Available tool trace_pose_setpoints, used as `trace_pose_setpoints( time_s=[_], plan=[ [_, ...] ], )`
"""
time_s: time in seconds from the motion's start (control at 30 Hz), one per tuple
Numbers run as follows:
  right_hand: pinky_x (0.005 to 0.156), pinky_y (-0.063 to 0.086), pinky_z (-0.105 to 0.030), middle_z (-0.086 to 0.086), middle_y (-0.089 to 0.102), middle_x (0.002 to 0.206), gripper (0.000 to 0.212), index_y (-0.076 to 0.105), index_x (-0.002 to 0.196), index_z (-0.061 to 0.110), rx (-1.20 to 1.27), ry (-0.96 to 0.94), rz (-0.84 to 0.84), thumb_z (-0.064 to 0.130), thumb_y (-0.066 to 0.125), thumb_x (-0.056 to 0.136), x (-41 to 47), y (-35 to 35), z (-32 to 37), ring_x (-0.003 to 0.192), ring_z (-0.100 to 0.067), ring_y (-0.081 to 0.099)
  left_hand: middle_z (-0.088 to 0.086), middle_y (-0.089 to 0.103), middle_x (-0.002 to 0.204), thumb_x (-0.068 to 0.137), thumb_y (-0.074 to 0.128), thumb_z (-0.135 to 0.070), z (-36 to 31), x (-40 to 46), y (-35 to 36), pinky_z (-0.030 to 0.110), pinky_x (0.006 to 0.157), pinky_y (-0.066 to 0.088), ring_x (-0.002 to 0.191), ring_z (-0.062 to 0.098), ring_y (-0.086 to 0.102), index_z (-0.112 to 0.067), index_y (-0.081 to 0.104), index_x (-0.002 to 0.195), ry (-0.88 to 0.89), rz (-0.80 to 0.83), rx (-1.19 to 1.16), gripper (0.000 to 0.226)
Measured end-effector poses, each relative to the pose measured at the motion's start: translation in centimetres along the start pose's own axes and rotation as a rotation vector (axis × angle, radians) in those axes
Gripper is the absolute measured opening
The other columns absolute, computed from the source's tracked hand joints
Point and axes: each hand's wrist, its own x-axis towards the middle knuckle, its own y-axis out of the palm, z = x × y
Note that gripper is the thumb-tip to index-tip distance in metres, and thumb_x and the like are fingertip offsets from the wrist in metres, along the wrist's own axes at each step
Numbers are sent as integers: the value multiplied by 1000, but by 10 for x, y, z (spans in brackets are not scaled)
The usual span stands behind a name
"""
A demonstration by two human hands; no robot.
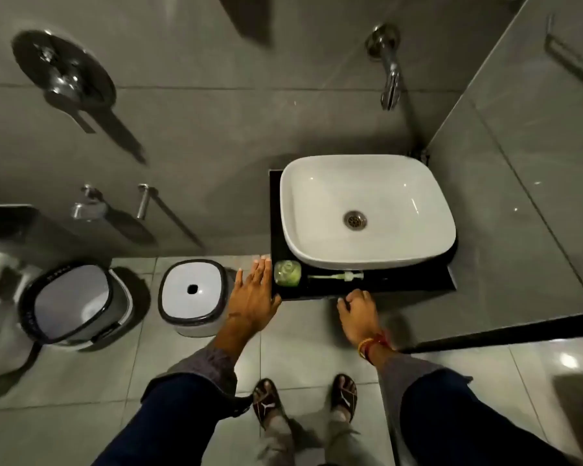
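A white basin sits on a black counter in the corner. On the counter's front left stands a green soap bottle, with a clear pump dispenser lying on its side beside it. My left hand is flat with straight fingers against the counter's left edge, holding nothing. My right hand rests at the counter's front edge with fingers bent down over it; I cannot tell if it grips the edge.
A wall tap juts out above the basin. On the tiled floor to the left stand a white bin with a holed lid and a larger grey pedal bin. My sandalled feet stand below. A glass partition rises on the right.
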Motion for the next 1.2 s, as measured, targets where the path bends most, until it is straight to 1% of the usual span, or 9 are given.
trace_pose_setpoints(
  time_s=[0.2,0.47,0.57,0.67,0.73,0.87,1.0,1.1,1.2],
  plan=[
    [100,52,-48,-27,72,109,39,70,102,-7,466,511,-92,31,67,94,49,10,15,114,-45,65,7,5,172,100,46,-42,-14,15,24,50,128,6,159,23,4,-9,2,163,2,-28,-84,84],
    [108,49,-51,-22,70,124,70,62,124,-2,712,759,-159,50,77,80,86,26,12,117,-39,66,6,2,173,102,45,-40,-11,18,38,50,129,10,159,22,3,-10,-1,163,17,-91,-132,82],
    [102,54,-45,-20,68,128,49,64,118,0,817,772,-190,37,76,86,93,25,12,117,-39,67,6,2,172,103,46,-40,-11,19,38,51,129,10,159,23,4,-11,-2,163,18,-96,-137,82],
    [106,47,-39,-23,54,144,27,58,125,8,1181,877,-115,22,51,103,100,24,6,135,-37,53,6,1,173,103,44,-41,-10,19,35,51,129,11,159,23,3,-12,-3,163,16,-87,-126,82],
    [99,55,-46,-22,66,115,36,58,121,-3,1036,774,-162,20,66,94,91,21,11,112,-32,67,6,2,173,103,44,-41,-10,20,35,51,129,11,159,23,4,-12,-4,163,21,-80,-117,82],
    [69,63,-29,-12,61,75,21,60,78,-1,1093,801,-270,10,77,82,74,11,21,59,-18,61,6,3,172,102,45,-41,-9,19,35,50,129,10,159,23,4,-13,-4,163,20,-76,-113,83],
    [44,54,-12,-11,63,74,16,66,70,-2,1175,708,-310,2,74,82,52,7,14,60,-17,60,7,1,172,103,43,-43,-11,18,31,50,129,9,159,24,3,-12,-5,163,22,-67,-97,82],
    [50,54,-10,-7,63,67,21,72,96,-16,1152,501,-319,2,74,85,32,10,20,62,-16,61,8,-1,172,104,41,-44,-11,17,31,50,129,8,159,24,2,-11,-8,162,23,-58,-89,82],
    [65,57,-21,-5,69,73,24,73,101,-10,1048,281,-354,5,78,84,27,4,43,66,-14,66,9,-2,172,104,40,-44,-11,18,32,50,129,10,159,25,2,-10,-10,162,25,-51,-74,83]
  ],
)
